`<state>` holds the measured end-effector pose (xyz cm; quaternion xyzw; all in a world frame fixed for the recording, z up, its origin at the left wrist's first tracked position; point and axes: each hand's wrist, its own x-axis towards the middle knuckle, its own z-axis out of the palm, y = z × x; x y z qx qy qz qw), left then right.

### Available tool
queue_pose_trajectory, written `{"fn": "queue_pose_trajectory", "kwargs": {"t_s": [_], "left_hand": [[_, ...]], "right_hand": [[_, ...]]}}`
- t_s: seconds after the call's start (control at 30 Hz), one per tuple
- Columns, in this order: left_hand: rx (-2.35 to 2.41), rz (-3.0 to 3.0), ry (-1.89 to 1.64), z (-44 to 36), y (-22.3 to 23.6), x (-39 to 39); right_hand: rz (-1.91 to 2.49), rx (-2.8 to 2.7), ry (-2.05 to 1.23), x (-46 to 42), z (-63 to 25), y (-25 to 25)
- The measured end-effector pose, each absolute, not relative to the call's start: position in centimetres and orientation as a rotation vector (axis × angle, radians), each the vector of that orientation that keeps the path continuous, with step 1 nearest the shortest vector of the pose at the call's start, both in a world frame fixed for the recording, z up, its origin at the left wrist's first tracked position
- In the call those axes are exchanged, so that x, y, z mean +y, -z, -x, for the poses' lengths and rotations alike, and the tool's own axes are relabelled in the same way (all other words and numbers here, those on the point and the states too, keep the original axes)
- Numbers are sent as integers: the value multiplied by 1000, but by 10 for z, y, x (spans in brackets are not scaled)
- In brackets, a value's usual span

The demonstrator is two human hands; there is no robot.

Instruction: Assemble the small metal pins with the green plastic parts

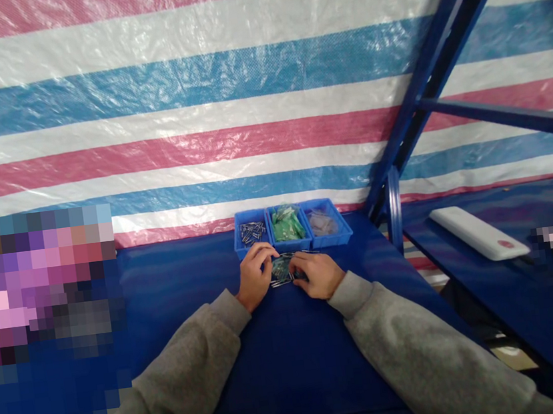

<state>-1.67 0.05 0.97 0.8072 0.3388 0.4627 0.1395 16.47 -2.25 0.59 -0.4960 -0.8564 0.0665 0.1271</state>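
Note:
Both my hands are over the blue table, close in front of three small blue bins. My left hand has its fingers curled at the left side of a small, dark greenish see-through piece; what its fingertips grip is hidden. My right hand is closed in a pinch at the right side of that piece, on something too small to make out. Thin, shiny metal pins lie around and under it, between the hands.
The left bin holds short metal pieces, the middle bin green plastic packets, the right bin clear plastic bags. A blue metal frame stands right. A white oblong device lies on the neighbouring table. Striped sheeting hangs behind.

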Motion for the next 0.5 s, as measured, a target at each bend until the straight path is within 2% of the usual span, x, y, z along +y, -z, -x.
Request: {"fn": "queue_pose_trajectory", "kwargs": {"t_s": [0.5], "left_hand": [[1003,-2350,-1283,17,-9,0]], "right_hand": [[1377,-2452,-253,-18,-172,-3]]}}
